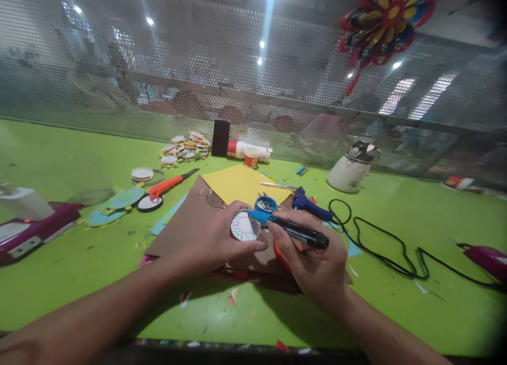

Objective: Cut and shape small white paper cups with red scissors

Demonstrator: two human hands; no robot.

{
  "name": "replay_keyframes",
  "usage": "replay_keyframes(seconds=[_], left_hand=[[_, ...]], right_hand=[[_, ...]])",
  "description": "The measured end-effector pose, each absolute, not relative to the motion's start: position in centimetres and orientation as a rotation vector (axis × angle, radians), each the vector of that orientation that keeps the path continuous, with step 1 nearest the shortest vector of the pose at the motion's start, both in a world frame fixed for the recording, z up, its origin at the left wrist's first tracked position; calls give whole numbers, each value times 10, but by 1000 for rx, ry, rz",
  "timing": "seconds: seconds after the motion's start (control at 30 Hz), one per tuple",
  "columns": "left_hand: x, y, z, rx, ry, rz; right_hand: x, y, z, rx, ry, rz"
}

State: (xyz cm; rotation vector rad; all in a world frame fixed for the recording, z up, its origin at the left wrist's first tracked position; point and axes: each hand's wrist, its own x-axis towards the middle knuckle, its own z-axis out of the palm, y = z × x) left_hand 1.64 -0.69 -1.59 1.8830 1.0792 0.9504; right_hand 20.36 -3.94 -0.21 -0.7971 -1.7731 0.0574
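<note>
Over there the left hand [216,237] curls its grip snugly round a patterned white disc [244,226] above the brown sheet [178,220], apparently to keep it steady, while the right hand [319,256], grip closed, holds a black marker [301,233] pen-fashion, seemingly for control, blue tip [261,217] at the disc's edge.

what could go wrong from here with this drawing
The marker's tip sits close to the left hand fingers around the white patterned disc, so a slip could ink skin or smear the blue dots. The black cord lies in loose loops beside the right hand; a sideways sweep might snag it.
</note>
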Motion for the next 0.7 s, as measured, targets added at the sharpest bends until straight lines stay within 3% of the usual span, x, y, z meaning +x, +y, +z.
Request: replay_keyframes(seconds=[0.4, 0.7], left_hand=[[16, -5, -22, 1992, 1191, 922], [18, -2, -16, 1936, 1191, 942]], right_hand=[[203, -39, 3, -773, -1930, -9], [204, -42, 1, -763, -1684, 142]])
